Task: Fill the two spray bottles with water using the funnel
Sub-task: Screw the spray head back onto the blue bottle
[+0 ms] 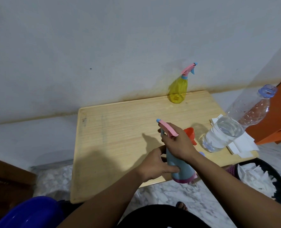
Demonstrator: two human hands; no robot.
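Blue basin [29, 213]: lower left, off the table. Wooden table [120, 129]: against the wall. Yellow spray bottle [178, 91]: upright at the far edge, well apart from my hands. My left hand [154, 163]: reaching in from below, fingers curled around the body of the blue spray bottle [179, 168], near the table's front edge. My right hand [179, 143]: closed over its neck beneath the pink trigger head [167, 129]. Orange funnel [191, 134]: just behind that hand, partly hidden. Water bottle [232, 125]: right, part full, standing on white paper [241, 143]. Black bin [268, 176]: far right, on the floor.
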